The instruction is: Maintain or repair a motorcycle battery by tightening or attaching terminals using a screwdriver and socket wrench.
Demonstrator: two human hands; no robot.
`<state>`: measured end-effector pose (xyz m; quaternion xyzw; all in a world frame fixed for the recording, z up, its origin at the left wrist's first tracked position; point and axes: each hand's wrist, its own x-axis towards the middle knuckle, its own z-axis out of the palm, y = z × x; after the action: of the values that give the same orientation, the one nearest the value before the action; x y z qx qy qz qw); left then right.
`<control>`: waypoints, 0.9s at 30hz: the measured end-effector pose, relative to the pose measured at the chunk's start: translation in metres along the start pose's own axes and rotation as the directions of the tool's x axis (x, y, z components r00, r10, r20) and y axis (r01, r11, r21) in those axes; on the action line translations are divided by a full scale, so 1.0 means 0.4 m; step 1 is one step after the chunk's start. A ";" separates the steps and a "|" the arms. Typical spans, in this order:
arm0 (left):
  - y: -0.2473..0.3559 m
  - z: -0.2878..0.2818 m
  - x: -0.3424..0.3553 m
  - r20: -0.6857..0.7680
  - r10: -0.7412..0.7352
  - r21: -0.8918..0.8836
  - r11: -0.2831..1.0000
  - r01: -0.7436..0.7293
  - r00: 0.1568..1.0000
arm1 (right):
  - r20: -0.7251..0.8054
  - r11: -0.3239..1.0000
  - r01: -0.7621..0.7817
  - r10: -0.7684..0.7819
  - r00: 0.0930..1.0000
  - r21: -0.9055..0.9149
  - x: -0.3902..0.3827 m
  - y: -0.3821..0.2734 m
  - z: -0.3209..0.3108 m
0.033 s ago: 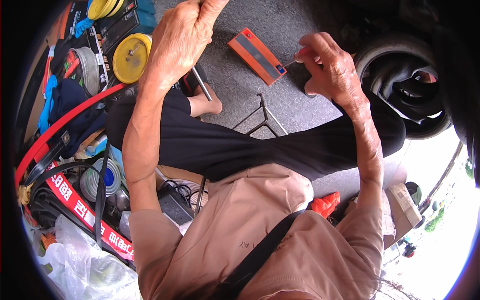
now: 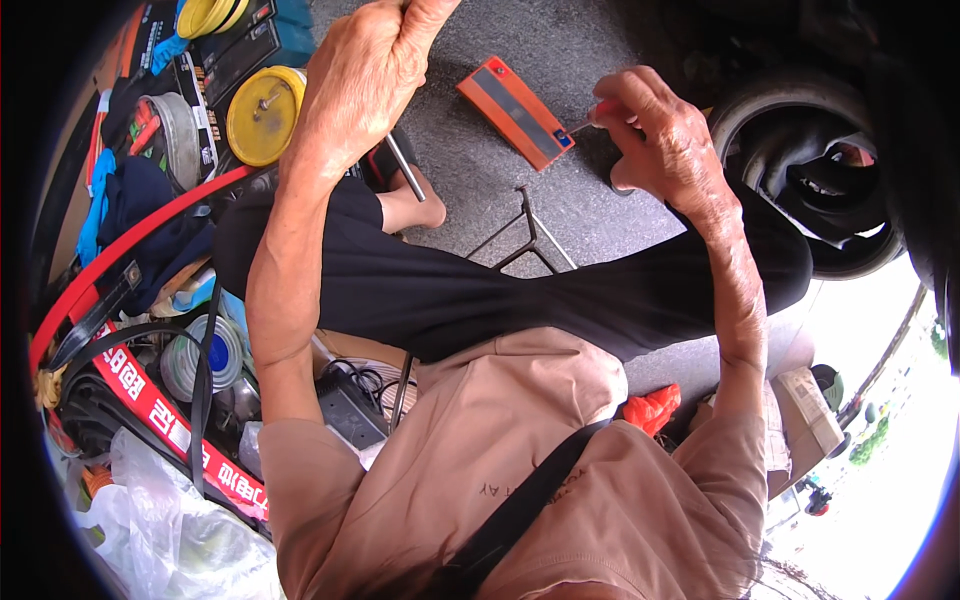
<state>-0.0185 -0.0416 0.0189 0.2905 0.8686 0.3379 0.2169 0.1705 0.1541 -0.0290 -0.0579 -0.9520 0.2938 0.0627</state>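
My left hand (image 2: pixel 370 80) reaches to the top edge, its fingers closed round something I cannot make out, as they are mostly hidden. A silver metal rod (image 2: pixel 405 165) shows just below it; I cannot tell whether they touch. My right hand (image 2: pixel 660 145) grips a screwdriver by its red handle (image 2: pixel 608 112), its thin shaft pointing left toward an orange box with a grey stripe (image 2: pixel 510 105) on the grey ground (image 2: pixel 450 210). I cannot tell whether the shaft touches the box. A thin metal frame (image 2: pixel 530 230) stands between my legs.
At the left lie yellow round lids (image 2: pixel 263 115), tins (image 2: pixel 200 360), red straps (image 2: pixel 140 215), cables and plastic bags (image 2: pixel 170 510). Stacked tires (image 2: pixel 760 110) are at the right. An orange-red bag (image 2: pixel 650 408) and cardboard boxes (image 2: pixel 805 420) sit behind my right arm.
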 end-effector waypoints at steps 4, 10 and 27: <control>0.001 0.000 0.003 0.023 -0.055 -0.017 0.998 0.056 0.998 | 0.081 0.991 0.133 -0.134 0.988 0.006 -0.001 -0.013 0.002; 0.003 -0.003 0.001 0.032 -0.020 -0.041 0.999 0.022 0.999 | 0.029 0.998 -0.066 0.066 0.997 0.003 -0.007 -0.005 -0.012; 0.004 0.003 0.008 0.070 -0.062 -0.010 0.998 0.062 0.996 | 0.168 0.974 0.213 -0.198 0.966 -0.080 -0.015 -0.055 -0.006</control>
<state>-0.0196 -0.0379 0.0187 0.2736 0.8670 0.3262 0.2590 0.1751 0.1365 -0.0150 0.0619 -0.9681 0.2425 0.0138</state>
